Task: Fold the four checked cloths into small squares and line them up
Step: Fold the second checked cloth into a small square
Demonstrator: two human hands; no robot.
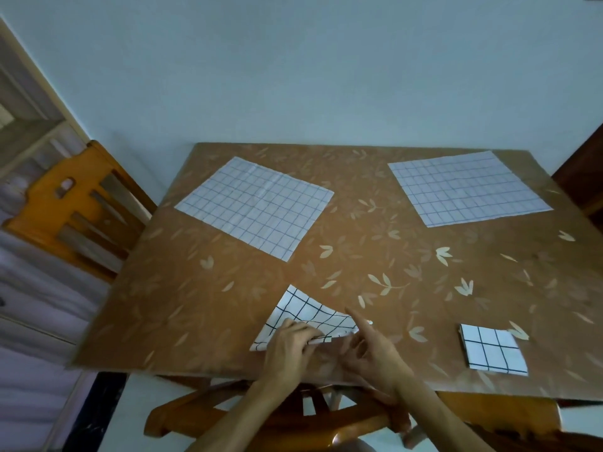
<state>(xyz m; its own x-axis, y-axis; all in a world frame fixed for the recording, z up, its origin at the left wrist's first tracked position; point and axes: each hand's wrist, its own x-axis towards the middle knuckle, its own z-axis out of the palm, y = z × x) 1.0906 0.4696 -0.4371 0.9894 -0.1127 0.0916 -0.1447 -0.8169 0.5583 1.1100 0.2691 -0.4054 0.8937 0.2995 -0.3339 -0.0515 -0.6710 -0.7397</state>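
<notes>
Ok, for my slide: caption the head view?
Left hand and right hand folding a cloth; one folded square, two flat cloths.

Bare left hand [288, 347], right hand [375, 352]

table [408, 256] centre bare: open lane between far-left cloth [254, 207] and far-right cloth [470, 187], down to front edge. front centre blocked by left hand [290, 347], right hand [372, 350], half-folded cloth [303, 309]; folded square [492, 352] front right. chair [75, 207] beside left side, wall [293, 76] behind far edge
</notes>
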